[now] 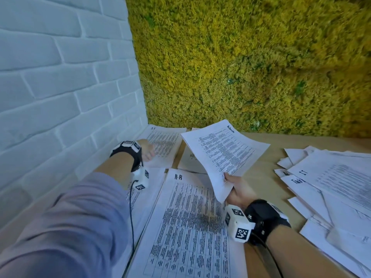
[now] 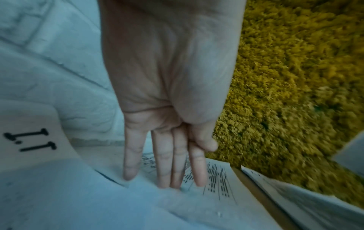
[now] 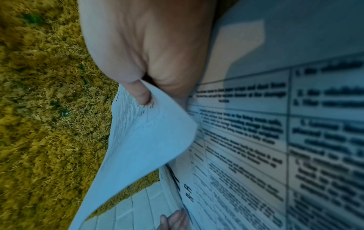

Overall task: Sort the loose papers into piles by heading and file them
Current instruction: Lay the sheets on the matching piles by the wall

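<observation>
Right hand pinches the Admin sheet by its near corner, mid-frame above the H.R pile. Left hand, fingers flat, rests on the I.T pile upper left. The sheet is probably light and floppy; an edge pinch works.

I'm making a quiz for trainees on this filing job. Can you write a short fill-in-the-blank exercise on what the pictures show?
1. The right hand holds up a sheet headed ____.
2. The left hand rests with straight fingers on the pile headed ____.
3. The big sheet nearest the person is headed ____.
4. The wall behind the table is covered in yellow-green ____.

Missing words: Admin; I.T; H.R; moss
</observation>
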Demonstrator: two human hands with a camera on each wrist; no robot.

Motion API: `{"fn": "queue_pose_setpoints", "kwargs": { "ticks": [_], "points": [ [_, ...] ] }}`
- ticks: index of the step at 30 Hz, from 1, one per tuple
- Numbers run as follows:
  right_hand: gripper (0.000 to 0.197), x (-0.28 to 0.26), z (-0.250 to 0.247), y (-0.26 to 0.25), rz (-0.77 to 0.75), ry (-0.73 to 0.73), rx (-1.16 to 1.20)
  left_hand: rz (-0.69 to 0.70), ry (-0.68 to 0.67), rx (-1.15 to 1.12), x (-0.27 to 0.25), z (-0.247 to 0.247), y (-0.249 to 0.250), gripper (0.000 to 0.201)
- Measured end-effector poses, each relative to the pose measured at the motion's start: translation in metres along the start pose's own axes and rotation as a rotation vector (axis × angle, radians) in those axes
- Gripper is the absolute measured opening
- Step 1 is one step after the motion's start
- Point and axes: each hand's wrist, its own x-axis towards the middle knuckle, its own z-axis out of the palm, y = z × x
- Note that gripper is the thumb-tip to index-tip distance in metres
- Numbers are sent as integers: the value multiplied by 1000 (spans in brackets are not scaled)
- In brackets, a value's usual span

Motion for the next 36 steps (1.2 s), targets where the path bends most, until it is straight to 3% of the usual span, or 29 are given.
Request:
{"fn": "queue_pose_setpoints", "kwargs": {
  "ticks": [2, 6, 8, 13, 16, 20, 22, 24, 27, 33, 36],
  "points": [
    [39, 2, -1, 0, -1, 6, 16, -7, -20, 46, -12, -1, 2, 27],
    [36, 3, -1, 1, -34, 9, 56, 36, -29, 343, -13, 12, 9, 91],
    [26, 1, 0, 1, -33, 5, 83, 64, 40, 435, -9, 26, 14, 107],
    [24, -3, 3, 1, -29, -8, 96, 117, 52, 617, -11, 43, 38, 40],
    [23, -3, 3, 0, -24, -4, 104, 146, -15, 619, -7, 36, 33, 31],
    [24, -2, 1, 0, -16, -2, 87, 154, 71, 522, -3, 19, 17, 31],
    [23, -3, 1, 0, -13, -13, 99, 107, 236, 416, -1, 1, 12, 35],
    [23, -4, 1, -1, -14, -24, 96, 29, 486, 231, 5, -30, 3, 33],
    [27, -1, -1, -1, -18, -11, 79, 21, 758, -48, 7, -78, -14, 30],
    [39, 6, -4, 0, -32, 15, 109, 69, 1057, -284, 0, -87, -21, 38],
    [33, 5, -3, 0, -33, -2, 116, -16, 1053, -429, -8, -86, -12, 41]
  ]
}}
